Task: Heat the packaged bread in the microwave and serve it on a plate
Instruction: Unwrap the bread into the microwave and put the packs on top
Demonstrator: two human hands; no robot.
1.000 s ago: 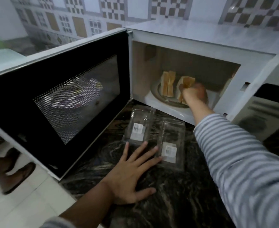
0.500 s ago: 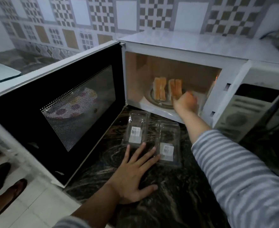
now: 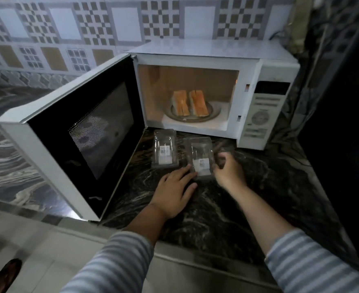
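Note:
The white microwave [image 3: 267, 106] stands open on the dark marble counter, its door [image 3: 85, 132] swung out to the left. Inside, two pairs of bread slices [image 3: 189, 103] stand on the round turntable plate [image 3: 213, 113]. Two empty clear plastic packages lie on the counter before it: a left one [image 3: 163, 149] and a right one [image 3: 200, 157]. My left hand [image 3: 174, 193] lies flat on the counter, fingertips touching the right package's near left corner. My right hand [image 3: 229, 170] has curled fingers at that package's right edge; a firm grip cannot be made out.
The dark marble counter [image 3: 227, 218] ends in a pale front edge below my arms. A dark wall or cabinet [image 3: 339, 144] stands right of the microwave. A patterned tiled wall [image 3: 68, 39] runs behind. A foot in a sandal [image 3: 3, 275] shows on the floor at lower left.
My right hand has come out of the microwave, leaving the bread on the turntable, and dropped to the right package. The view has pulled back. My left hand stays on the counter.

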